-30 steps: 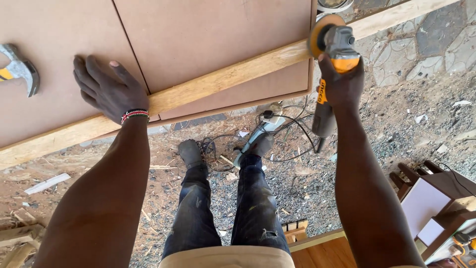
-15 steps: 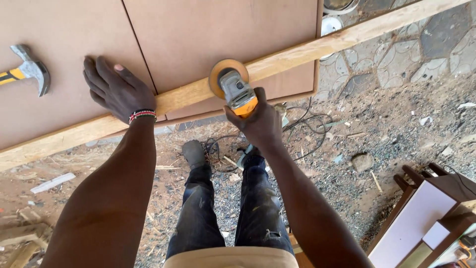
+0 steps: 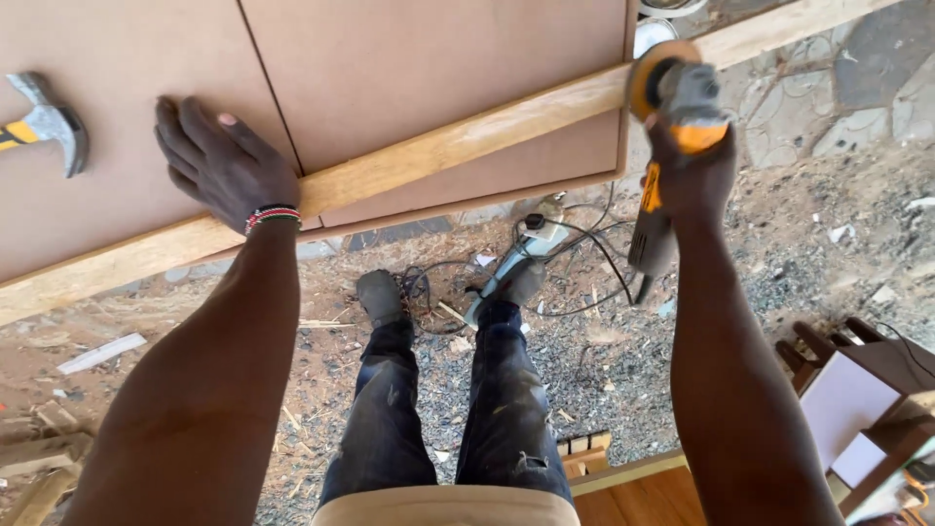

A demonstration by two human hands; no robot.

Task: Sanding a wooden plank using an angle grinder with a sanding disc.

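- Pressing flat, the left hand (image 3: 222, 161) lies on the brown board (image 3: 429, 78), fingers spread and clamped on nothing; the palm's heel sits at the wooden batten (image 3: 458, 141), a judgement being that this weight keeps board and batten from shifting.
- The right hand (image 3: 690, 175) has its fingers wrapped tight round the grinder (image 3: 672, 146), gripping the yellow-and-grey body just behind the head so the tool can be steered one-handed.
- The grinder's sanding disc (image 3: 645, 83) stands beyond the right fingertips, at the batten's top face near the board's right edge; whether it actually touches the wood I cannot tell.
- The grinder's handle hangs below the right wrist, toward the ground.
- A hammer (image 3: 44, 122) lies on the board, well left of the left fingertips, out of the way yet within the board's surface.
- Below both wrists, between the person's shoes, a tangle of cable (image 3: 575, 263) and a white plug block (image 3: 541, 231) lie on the gravel, likely feeding the grinder.
- A beaded wristband (image 3: 271, 216) circles the left wrist.
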